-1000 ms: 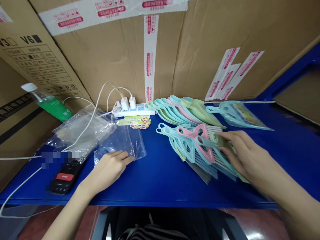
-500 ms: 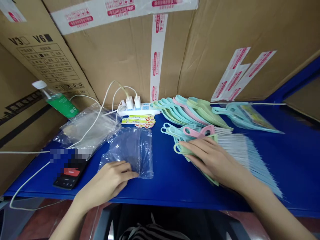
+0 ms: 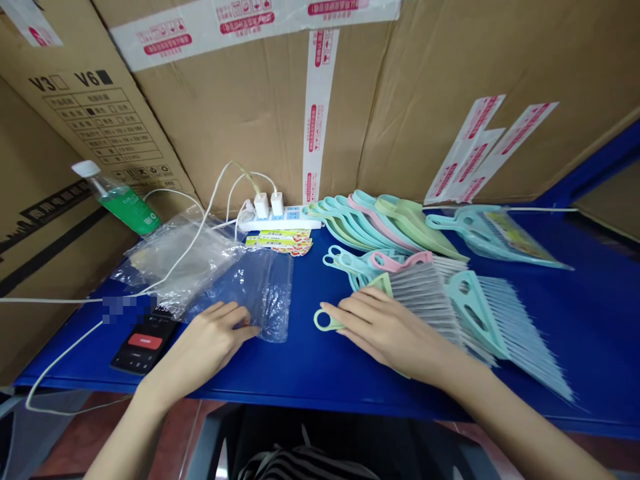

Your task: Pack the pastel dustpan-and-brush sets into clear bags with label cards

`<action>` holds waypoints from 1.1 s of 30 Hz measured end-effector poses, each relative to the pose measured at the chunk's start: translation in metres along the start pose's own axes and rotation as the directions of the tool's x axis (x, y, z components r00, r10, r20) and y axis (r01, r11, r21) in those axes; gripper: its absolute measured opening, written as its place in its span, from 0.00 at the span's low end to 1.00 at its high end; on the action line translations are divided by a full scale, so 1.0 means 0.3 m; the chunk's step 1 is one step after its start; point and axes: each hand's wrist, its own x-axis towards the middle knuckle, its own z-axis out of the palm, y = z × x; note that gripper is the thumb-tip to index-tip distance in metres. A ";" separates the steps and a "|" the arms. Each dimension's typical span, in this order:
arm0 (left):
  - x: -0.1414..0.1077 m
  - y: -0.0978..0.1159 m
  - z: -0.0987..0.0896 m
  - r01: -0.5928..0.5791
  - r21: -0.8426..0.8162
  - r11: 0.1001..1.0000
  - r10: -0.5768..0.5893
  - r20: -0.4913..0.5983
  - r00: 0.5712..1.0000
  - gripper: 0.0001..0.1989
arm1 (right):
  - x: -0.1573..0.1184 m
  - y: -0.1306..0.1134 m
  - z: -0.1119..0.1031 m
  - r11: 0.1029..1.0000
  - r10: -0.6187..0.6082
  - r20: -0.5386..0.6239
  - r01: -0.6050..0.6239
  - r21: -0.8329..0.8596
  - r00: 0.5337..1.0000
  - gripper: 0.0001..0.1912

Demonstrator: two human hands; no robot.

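My left hand has its thumb and fingers closed on the near edge of a clear plastic bag, which lies flat on the blue tabletop. In my right hand is a light green hand brush; its ring-ended handle pokes out left of my fingers, and the hand covers much of it. Right behind that hand lie more brushes: a pink-handled one and several blue ones, including a blue brush with its bristles towards the right.
Nested dustpans lie at the back, beside a bagged blue dustpan set. Further left are printed cards, a power strip, more plastic bags, a phone and a tilted bottle. Cardboard boxes wall the back.
My right hand has drawn the green brush leftward out of the brush pile, uncovering a blue brush. My left hand has shifted slightly left and away from me, and the bag with it.
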 end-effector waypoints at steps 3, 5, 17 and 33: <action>0.005 -0.036 -0.008 0.067 0.086 0.994 -0.071 0.047 0.996 0.14 | 0.016 -0.009 -0.019 0.998 0.002 -0.006 -0.001 0.065 1.000 0.19; 0.016 -0.051 -0.025 0.107 0.119 0.987 -0.120 0.107 0.987 0.15 | 0.015 -0.011 -0.041 0.994 0.019 -0.024 -0.016 0.107 1.000 0.19; 0.629 0.138 -0.226 -0.036 0.334 0.942 -0.025 0.178 0.984 0.15 | -0.040 -0.064 -0.021 0.995 0.044 0.055 -0.049 0.082 0.997 0.18; 0.973 0.072 -0.119 -0.097 0.116 0.989 0.106 -0.077 0.991 0.17 | -0.040 -0.067 0.014 0.997 0.016 0.109 -0.024 0.070 0.994 0.21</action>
